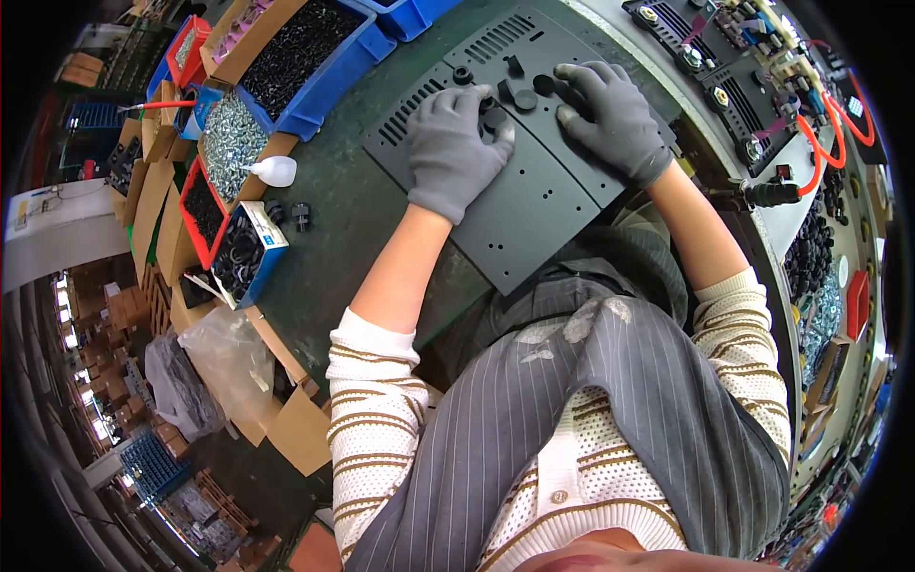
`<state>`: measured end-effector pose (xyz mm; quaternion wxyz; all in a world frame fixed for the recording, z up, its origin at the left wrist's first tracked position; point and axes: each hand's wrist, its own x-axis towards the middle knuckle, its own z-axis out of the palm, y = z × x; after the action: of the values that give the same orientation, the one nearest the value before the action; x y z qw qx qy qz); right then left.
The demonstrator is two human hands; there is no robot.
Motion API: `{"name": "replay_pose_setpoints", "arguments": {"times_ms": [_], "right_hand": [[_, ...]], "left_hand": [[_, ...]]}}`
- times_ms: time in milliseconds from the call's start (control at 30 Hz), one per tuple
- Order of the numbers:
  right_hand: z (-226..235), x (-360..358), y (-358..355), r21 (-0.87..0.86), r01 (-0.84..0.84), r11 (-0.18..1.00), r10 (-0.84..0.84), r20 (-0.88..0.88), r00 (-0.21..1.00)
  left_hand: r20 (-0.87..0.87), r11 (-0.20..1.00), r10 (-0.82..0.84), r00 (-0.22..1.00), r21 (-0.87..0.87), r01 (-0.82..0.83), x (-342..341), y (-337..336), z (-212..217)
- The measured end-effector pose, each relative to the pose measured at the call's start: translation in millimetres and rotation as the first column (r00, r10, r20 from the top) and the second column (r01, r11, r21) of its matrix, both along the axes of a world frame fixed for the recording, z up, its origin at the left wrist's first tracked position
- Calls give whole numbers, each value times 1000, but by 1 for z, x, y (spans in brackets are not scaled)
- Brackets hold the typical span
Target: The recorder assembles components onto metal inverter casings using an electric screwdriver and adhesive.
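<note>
A black sheet-metal panel (534,200) with vent slots and small holes lies at an angle on the green bench. My left hand (456,148), in a grey glove, rests on it, with fingers and thumb curled around a small black round part (492,116) that they partly hide. Just right of those fingers is a black knob-like piece (521,95) on the panel. My right hand (615,124), gloved too, lies over the panel's right side with finger and thumb apart. Between them and the knob-like piece is a dark round spot (543,86), cap or hole.
Left of the panel are a blue bin (310,91) of black screws, a heap of silvery screws (231,143), a white squeeze bottle (274,171), a red bin (202,212) and a box of black rings (250,250). Black assemblies (753,110) with orange hoses stand on the right.
</note>
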<state>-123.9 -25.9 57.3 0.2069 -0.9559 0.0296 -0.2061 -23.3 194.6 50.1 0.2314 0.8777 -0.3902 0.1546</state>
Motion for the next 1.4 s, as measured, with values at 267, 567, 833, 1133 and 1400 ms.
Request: {"name": "replay_pose_setpoints", "arguments": {"times_ms": [267, 567, 833, 1133, 1400], "right_hand": [[6, 24, -12, 202, -16, 979, 34, -90, 995], [19, 90, -46, 665, -5, 747, 212, -230, 950], [40, 282, -37, 983, -109, 150, 367, 47, 929], [36, 207, -21, 943, -286, -169, 378, 330, 865], [-33, -44, -80, 941, -26, -337, 311, 137, 941]], "left_hand": [[-33, 991, -127, 991, -56, 125, 2, 17, 5], [-118, 981, -191, 974, -7, 191, 5, 20, 8], [-70, 940, -278, 958, -224, 256, 14, 22, 0], [-31, 848, -313, 949, -461, 264, -3, 48, 33], [-126, 824, 307, 943, -462, -329, 109, 241, 103]]}}
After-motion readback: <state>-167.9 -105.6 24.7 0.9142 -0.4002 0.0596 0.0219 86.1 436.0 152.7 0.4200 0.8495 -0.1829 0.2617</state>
